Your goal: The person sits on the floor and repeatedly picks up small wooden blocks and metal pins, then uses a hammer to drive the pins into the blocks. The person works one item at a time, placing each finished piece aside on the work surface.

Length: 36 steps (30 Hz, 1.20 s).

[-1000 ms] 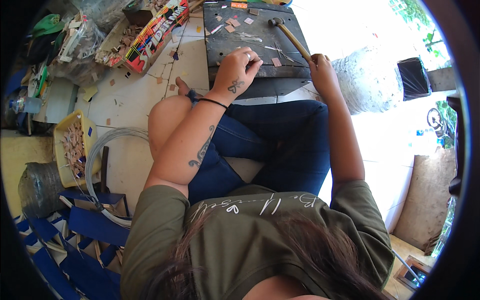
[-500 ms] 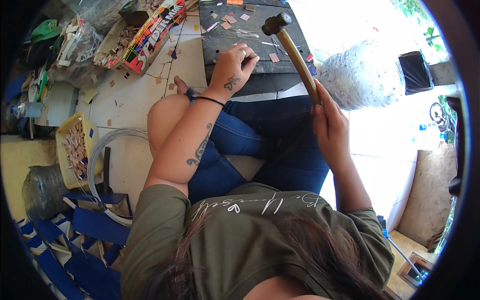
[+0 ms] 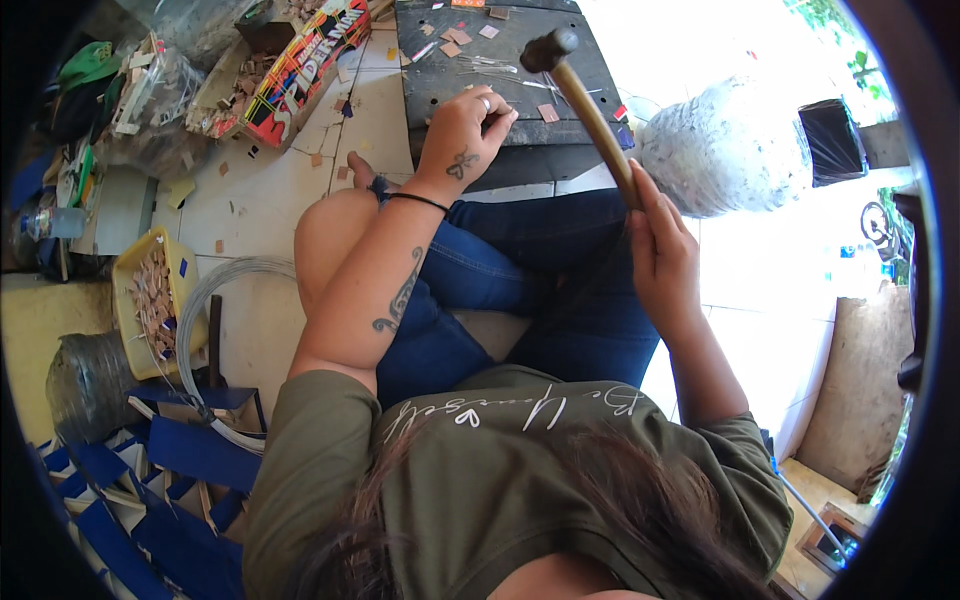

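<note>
My right hand [image 3: 662, 235] is wrapped round the wooden handle of a hammer [image 3: 595, 115]. Its dark metal head is raised above the right part of a low black bench [image 3: 455, 95]. At the bench's near edge rests my left hand [image 3: 465, 130], thumb and fingers pinched together; whatever is between them is too small or hidden to make out. Beyond the left hand, thin metal wire pieces [image 3: 490, 68] lie on the bench. Small brown square chips [image 3: 548, 113] are scattered around them.
A wrapped, whitish bulky bundle [image 3: 715, 145] stands right of the bench. To the left are a colourful cardboard box [image 3: 305, 75] of chips, a yellow basket [image 3: 195, 315] of small pieces, a wire coil [image 3: 187, 340] and blue boxes [image 3: 195, 455]. More chips dot the tiled floor.
The hammer head has shifted very slightly left, with the right hand barely moving. My left hand keeps its pinch at the same place on the bench.
</note>
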{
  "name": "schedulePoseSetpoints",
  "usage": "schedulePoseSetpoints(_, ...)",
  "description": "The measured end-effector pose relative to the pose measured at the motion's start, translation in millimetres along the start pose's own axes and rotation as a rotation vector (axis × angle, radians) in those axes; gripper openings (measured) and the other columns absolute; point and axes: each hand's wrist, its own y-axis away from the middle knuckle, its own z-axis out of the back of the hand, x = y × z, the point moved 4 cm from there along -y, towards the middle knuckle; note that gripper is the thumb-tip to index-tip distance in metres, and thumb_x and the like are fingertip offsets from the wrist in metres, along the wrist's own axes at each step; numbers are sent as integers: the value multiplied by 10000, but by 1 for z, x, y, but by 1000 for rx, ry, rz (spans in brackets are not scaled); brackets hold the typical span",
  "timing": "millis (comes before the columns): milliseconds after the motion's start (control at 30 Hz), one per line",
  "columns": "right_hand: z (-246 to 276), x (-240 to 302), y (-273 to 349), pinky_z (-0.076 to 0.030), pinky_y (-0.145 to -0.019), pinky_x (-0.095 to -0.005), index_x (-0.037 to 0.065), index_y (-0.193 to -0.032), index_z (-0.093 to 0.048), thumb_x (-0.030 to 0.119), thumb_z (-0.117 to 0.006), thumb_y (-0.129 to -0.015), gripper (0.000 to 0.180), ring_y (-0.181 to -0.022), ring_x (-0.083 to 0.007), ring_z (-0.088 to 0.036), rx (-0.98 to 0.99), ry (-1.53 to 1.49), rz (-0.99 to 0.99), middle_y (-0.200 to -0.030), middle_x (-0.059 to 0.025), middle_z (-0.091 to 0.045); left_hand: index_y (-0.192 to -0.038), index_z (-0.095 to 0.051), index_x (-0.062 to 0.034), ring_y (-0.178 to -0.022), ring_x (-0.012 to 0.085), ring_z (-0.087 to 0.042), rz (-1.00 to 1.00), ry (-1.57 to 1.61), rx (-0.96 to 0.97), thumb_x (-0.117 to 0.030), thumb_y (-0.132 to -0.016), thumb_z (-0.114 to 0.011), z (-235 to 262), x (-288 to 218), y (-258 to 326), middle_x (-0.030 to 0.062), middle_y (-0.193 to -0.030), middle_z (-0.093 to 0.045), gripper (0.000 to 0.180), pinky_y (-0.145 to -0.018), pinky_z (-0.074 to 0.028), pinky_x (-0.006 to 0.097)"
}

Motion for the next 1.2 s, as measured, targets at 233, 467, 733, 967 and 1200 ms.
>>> schedulePoseSetpoints(233, -3, -6, 1, -503, -733, -384, 117, -1353, -502, 52, -490, -945, 414, -834, -367, -635, 25, -38, -82, -978, -174, -624, -788, -631, 6, -655, 219, -618, -9, 10, -8, -66, -819, -686, 0, -1, 1, 102, -756, -630, 95, -595, -462, 295)
schedulePoseSetpoints(467, -3, -9, 1, -504, -757, -383, 123, -1352, -504, 54, -487, -949, 410, -849, -351, -645, 34, -39, -72, -1010, -182, -630, -788, -637, 0, -690, 220, -639, -18, 3, -14, -71, -818, -686, 1, -1, 1, 99, -753, -631, 92, -630, -475, 300)
schedulePoseSetpoints(733, -11, -20, -6, -489, -761, -422, 136, -1348, -504, 82, -483, -952, 400, -867, -349, -633, 94, -76, -169, -972, -161, -621, -781, -646, -5, -672, 287, -618, 36, 30, -27, -97, -815, -680, 2, -7, 1, 123, -757, -626, 104, -619, -488, 352)
schedulePoseSetpoints(967, -37, -89, -87, -508, -778, -422, 125, -1251, -564, 223, -515, -944, 327, -912, -340, -633, 41, 435, -306, -1079, -158, -597, -799, -673, -32, -708, 227, -624, 48, -123, -128, -161, -819, -685, 76, 4, 2, 102, -747, -630, 131, -649, -479, 327)
schedulePoseSetpoints(1200, -66, -107, -109, -447, -913, -430, 137, -1182, -612, 298, -594, -888, 336, -1002, -282, -615, -39, 704, -144, -1147, -111, -599, -919, -670, -1, -870, 344, -614, 560, -1131, -120, -182, -885, -609, 357, 46, 152, 182, -923, -647, 194, -764, -475, 391)
